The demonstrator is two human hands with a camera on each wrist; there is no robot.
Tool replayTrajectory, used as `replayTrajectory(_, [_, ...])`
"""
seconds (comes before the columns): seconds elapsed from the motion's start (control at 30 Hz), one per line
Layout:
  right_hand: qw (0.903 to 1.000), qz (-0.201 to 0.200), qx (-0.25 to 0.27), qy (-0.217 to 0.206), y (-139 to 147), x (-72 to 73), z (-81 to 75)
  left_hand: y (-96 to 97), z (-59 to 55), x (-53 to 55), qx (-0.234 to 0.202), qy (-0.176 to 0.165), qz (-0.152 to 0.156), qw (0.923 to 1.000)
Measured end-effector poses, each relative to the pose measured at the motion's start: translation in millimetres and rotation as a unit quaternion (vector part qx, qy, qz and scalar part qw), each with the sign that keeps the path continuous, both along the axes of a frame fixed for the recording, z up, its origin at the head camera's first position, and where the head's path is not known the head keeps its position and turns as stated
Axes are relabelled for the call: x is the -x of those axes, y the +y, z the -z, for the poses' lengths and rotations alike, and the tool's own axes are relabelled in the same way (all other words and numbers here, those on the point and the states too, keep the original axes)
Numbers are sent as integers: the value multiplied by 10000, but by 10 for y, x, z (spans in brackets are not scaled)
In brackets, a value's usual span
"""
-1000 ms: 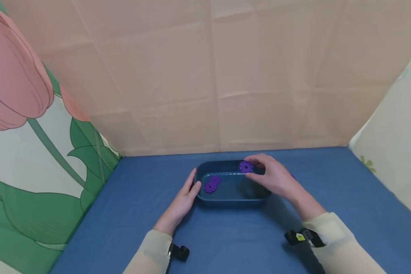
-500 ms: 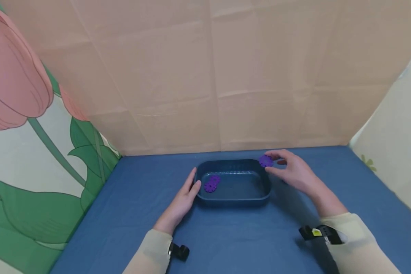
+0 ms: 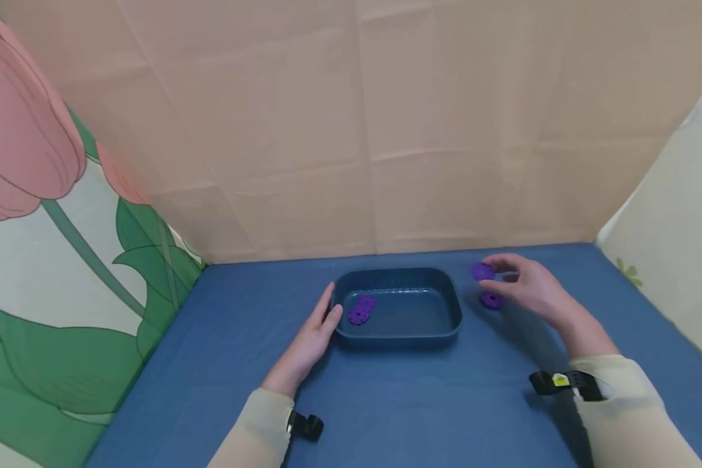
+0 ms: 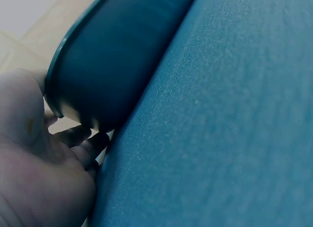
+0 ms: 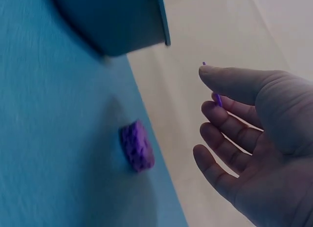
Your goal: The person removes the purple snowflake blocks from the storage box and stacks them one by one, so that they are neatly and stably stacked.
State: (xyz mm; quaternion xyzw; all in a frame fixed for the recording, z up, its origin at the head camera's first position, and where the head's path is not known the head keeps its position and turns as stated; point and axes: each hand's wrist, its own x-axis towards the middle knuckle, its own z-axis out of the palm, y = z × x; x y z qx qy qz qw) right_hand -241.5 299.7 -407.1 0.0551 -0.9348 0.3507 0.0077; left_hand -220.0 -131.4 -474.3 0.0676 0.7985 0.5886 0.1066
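A dark blue rectangular tray (image 3: 398, 340) stands on the table. My left hand (image 3: 310, 338) holds its left end, thumb at the rim and fingers along the outer wall; in the left wrist view the fingers (image 4: 80, 141) touch that wall. Purple notched snowflake discs (image 3: 359, 314) lie inside the tray at the left. Right of the tray, my right hand (image 3: 529, 286) pinches another purple snowflake disc (image 3: 482, 271) between thumb and fingers, above the table. Under it on the cloth sits a thick purple stack of discs (image 5: 137, 146), partly hidden by the hand in the head view.
Blue cloth (image 3: 421, 409) covers the table. A beige sheet (image 3: 363, 130) hangs along the back edge. At the left is a wall with a painted tulip (image 3: 23, 117), and a pale wall (image 3: 678, 227) borders the right side.
My right hand has moved right with the snowflake disc, from over the tray to above the stack on the cloth. The left hand and the tray stay put.
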Motion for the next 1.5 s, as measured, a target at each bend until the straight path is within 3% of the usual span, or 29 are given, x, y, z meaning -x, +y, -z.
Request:
replayTrajectory(0.77, [9990,-242,-293,-214,341,73,423,-13,-9,-23,-15,98,5,10000])
replayTrajectory(1.5, [9980,-413,-214,-433,359,44,525,-31,-6,-33,27,-2,1,10000])
